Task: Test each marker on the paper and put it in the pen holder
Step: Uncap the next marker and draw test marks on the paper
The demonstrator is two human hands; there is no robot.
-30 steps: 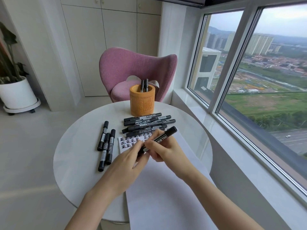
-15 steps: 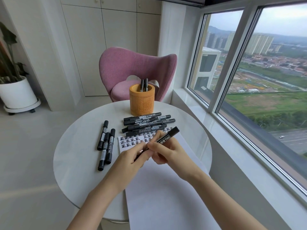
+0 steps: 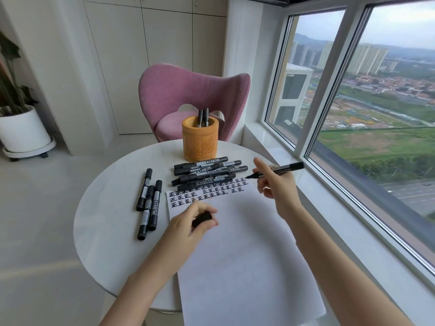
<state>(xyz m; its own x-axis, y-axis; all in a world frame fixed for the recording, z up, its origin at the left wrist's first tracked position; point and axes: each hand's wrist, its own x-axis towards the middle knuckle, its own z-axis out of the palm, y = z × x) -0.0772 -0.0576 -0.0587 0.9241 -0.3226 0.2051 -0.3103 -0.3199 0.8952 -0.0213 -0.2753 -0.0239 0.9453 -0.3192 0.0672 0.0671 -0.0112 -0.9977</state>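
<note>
Marker (image 3: 280,168) and cap (image 3: 202,219) parted above table (image 3: 106,231) (window (image 3: 388,114) beside).

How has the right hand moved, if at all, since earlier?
Yes: the right hand, gripping the marker, moved right toward the window, from in front of the pen holder to well right of it.

one pen holder (image 3: 200,147), two markers (image 3: 203,116) inside, three markers (image 3: 147,201) left, one paper (image 3: 247,255)

Carved wooden pen holder (image 3: 200,142), glossy white table (image 3: 106,222), matt paper (image 3: 247,267).
</note>
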